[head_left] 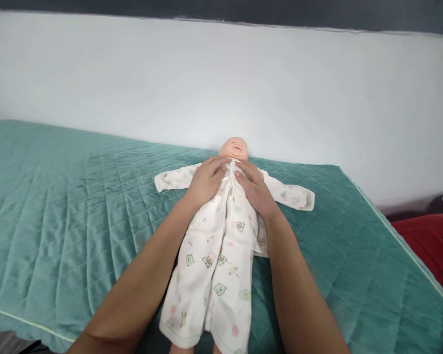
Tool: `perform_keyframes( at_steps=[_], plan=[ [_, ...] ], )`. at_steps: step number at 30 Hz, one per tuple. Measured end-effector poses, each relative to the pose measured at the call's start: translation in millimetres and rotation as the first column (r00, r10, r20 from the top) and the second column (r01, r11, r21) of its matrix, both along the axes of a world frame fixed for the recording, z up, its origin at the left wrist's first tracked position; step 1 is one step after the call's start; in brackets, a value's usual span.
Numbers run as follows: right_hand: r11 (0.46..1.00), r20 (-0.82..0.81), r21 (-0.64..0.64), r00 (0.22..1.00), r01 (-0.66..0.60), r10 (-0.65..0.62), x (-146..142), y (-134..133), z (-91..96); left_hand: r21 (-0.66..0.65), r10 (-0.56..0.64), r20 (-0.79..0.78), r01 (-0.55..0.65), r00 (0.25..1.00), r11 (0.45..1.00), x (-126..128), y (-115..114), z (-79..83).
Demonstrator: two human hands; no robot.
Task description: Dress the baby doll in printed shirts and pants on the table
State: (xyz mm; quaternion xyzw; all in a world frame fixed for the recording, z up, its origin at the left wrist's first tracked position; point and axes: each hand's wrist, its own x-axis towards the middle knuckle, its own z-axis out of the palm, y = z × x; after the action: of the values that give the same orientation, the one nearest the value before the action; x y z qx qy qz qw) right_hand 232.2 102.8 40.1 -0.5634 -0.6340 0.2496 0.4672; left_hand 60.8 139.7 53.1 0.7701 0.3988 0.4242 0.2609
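Head view: a baby doll [236,147] lies on its back at centre frame, head toward the wall and legs toward the lower edge. It is dressed in a white sleepsuit [221,255] printed with small animal figures. The sleeves are spread out flat to either side and the legs run down to the bottom of the frame. The person's left hand [206,180] rests palm down on the chest of the sleepsuit, just left of the front opening, with its fingertips at the neckline. Whether those fingertips pinch the cloth cannot be told. The right hand [256,190] lies palm down on the other side of the opening, flat, with the fingers extended side by side and nothing clamped in it. The two hands sit close together, separated only by the front seam, directly below the doll's chin. Both forearms enter from the lower edge, one on each side of the sleepsuit legs. The doll rests on a green quilted bedspread [59,196] that fills the left and centre of the frame. A white wall [206,73] stands behind it. A red object [424,246] sits beyond the bed edge at the right of the frame.
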Motion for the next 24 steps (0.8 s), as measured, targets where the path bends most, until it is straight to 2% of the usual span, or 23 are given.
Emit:
perform_keyframes(
  at_steps=[5, 8, 12, 14, 17, 19, 24],
  plan=[
    [0.997, -0.054, 0.074, 0.998, -0.007, 0.011, 2, -3, 2.2, 0.083, 0.124, 0.174, -0.140, 0.977, 0.987, -10, -35, -2.7],
    [0.996, -0.065, 0.078, 0.997, 0.042, -0.037, 0, -9, 7.4, 0.051, 0.174, 0.210, -0.188, 0.962, 0.981, -19, -55, -4.7],
    [0.973, 0.003, 0.132, 0.982, 0.189, -0.191, -8, -30, 26.0, -0.014, 0.042, 0.171, -0.040, 0.984, 0.999, -27, -63, -3.0],
    [0.970, 0.097, 0.098, 0.968, 0.221, -0.230, -15, -45, 38.9, -0.029, -0.023, 0.153, 0.028, 0.988, 0.999, -28, -61, -1.0],
    [0.985, 0.278, -0.099, 0.955, 0.139, -0.107, -27, -68, 54.6, -0.058, -0.094, 0.115, 0.101, 0.989, 0.993, -30, -58, 1.1],
    [0.971, 0.369, -0.210, 0.929, 0.110, -0.025, -33, -78, 59.6, -0.061, -0.140, 0.094, 0.146, 0.986, 0.987, -31, -57, 1.8],
    [0.954, 0.499, -0.252, 0.866, 0.164, -0.017, -40, -85, 59.4, -0.070, -0.183, 0.055, 0.187, 0.982, 0.980, -32, -59, 3.5]
  ],
)
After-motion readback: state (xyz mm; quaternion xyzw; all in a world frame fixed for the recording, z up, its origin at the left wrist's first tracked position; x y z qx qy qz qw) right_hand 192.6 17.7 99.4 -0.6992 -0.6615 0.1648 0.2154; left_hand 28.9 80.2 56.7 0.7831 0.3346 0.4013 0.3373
